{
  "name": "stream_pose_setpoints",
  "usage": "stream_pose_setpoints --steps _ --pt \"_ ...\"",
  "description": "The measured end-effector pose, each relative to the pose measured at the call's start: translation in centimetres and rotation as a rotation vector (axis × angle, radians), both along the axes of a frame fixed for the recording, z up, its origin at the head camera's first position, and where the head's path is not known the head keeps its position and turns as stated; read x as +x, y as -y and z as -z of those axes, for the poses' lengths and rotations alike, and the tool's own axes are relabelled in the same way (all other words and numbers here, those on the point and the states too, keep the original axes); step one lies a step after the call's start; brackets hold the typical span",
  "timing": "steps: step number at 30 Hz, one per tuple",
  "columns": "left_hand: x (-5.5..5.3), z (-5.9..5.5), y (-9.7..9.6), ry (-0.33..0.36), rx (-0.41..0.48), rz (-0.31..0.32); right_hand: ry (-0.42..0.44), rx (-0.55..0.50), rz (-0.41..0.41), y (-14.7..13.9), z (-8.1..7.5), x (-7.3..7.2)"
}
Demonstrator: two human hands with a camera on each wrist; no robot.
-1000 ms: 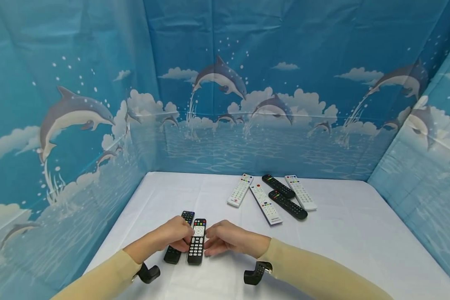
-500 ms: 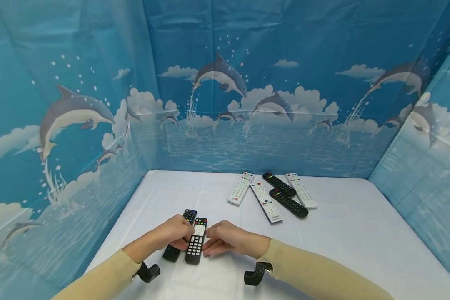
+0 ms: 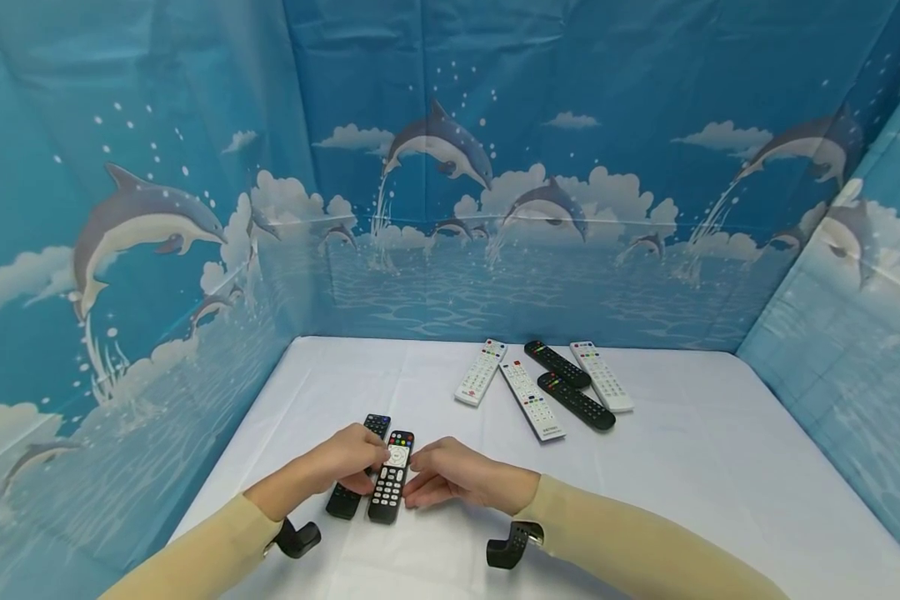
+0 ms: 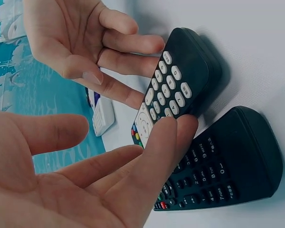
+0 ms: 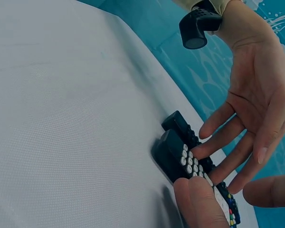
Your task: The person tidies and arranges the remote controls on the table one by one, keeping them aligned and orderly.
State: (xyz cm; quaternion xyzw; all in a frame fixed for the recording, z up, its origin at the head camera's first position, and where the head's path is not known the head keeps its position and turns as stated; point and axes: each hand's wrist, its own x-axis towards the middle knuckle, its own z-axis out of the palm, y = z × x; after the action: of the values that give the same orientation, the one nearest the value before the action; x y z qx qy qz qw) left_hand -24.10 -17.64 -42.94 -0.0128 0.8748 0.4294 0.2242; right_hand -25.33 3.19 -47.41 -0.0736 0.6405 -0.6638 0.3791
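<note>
A black remote control with white keys (image 3: 387,492) lies on the white table between my hands. Just left of it is a second black remote control with dark keys (image 4: 228,166), partly covered by my left hand (image 3: 345,460). Fingertips of the left hand touch the white-keyed remote's left side, its thumb held apart in the left wrist view. From the other side, my right hand (image 3: 461,477) touches the same remote's right edge with loosely bent fingers. Neither hand is wrapped round the remote. In the right wrist view, the right fingers (image 5: 202,204) rest along its edge.
Farther back lie several more remotes: a white one (image 3: 482,373), another white one (image 3: 532,402), a black one (image 3: 576,402), a black one behind it (image 3: 557,364) and a white one at right (image 3: 602,379). A blue dolphin-print curtain (image 3: 495,283) borders the table.
The white-keyed remote has turned slightly, its near end swinging left towards the dark-keyed one. Both hands stay almost where they were; the head view has shifted a little.
</note>
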Motion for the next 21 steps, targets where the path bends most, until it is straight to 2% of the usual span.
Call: stream_pose_setpoints --steps 11,21 --pt "-0.12 0.01 -0.09 -0.004 -0.001 -0.017 0.000 0.012 0.022 0.17 0.16 -0.07" --pt "0.05 -0.13 -0.01 -0.009 0.022 -0.003 -0.004 0.004 0.026 0.27 0.08 0.09"
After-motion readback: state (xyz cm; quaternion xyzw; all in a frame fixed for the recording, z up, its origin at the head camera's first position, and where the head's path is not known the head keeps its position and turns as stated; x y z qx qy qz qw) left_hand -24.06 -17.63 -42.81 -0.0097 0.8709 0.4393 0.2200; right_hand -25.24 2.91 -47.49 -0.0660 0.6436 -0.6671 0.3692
